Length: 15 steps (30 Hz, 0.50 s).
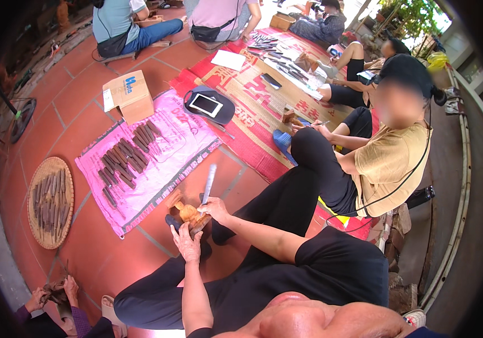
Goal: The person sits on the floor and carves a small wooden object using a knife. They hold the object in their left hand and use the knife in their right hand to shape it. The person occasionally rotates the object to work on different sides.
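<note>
Between my hands, low in front of my crossed legs, is an orange-brown wood carving (187, 213) with rounded shapes. My left hand (187, 243) is closed round its near side, fingers pressed on the wood. At the carving's right side, my right hand (215, 209) grips a slim pale-grey tool (210, 179) that points up and away. The tool's lower end is hidden by the hand and the carving, so whether it touches the wood cannot be made out. Part of a dark shoe shows beside the carving.
Several dark carving tools (122, 160) lie on a pink sheet (171, 110); more fill a round woven tray (34, 234). Behind stand a cardboard box (131, 96) and a cap (227, 110) with a phone. A co-worker (393, 160) sits close at right; another's hands (55, 292) work lower left.
</note>
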Each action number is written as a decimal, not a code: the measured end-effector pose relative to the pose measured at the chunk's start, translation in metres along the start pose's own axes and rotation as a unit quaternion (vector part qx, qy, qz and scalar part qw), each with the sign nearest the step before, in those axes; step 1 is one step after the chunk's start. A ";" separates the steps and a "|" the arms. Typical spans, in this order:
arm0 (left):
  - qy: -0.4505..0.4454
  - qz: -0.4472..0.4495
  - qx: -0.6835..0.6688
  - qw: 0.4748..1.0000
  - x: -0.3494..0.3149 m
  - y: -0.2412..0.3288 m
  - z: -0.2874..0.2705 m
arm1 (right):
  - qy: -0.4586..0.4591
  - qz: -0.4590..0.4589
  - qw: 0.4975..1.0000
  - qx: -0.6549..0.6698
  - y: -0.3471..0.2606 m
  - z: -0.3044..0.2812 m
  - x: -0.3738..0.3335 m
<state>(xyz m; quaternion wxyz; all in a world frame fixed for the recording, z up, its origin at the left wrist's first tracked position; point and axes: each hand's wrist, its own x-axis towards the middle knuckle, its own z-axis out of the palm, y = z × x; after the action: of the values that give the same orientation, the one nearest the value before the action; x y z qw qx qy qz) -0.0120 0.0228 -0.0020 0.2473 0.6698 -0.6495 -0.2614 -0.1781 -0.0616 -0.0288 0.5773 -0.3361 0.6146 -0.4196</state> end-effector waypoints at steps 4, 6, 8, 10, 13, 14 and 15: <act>0.005 -0.003 0.001 1.000 0.000 -0.009 0.000 | 0.004 0.036 0.998 0.059 -0.010 0.003 0.000; 0.007 0.002 0.002 1.000 0.000 -0.009 0.002 | 0.050 0.045 0.990 0.127 -0.005 -0.010 0.008; 0.008 0.002 0.008 1.000 -0.001 -0.008 0.003 | 0.043 0.050 0.990 0.127 -0.013 -0.010 0.001; 0.012 0.002 0.020 1.000 0.000 -0.008 0.002 | -0.014 0.021 0.995 0.100 -0.012 -0.003 -0.001; 0.012 0.005 0.013 1.000 0.000 -0.008 0.003 | -0.044 -0.020 0.999 0.013 -0.014 -0.004 -0.007; 0.013 0.006 0.012 1.000 0.000 -0.009 0.002 | -0.050 -0.019 0.999 -0.009 -0.015 -0.004 -0.006; 0.010 0.003 0.009 1.000 -0.001 -0.010 0.002 | 0.000 0.010 0.999 0.047 -0.017 -0.004 -0.006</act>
<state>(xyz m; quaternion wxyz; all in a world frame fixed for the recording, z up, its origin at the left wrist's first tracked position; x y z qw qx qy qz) -0.0057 0.0240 -0.0101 0.2486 0.6726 -0.6513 -0.2484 -0.1824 -0.0629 -0.0110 0.5964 -0.3027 0.5977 -0.4421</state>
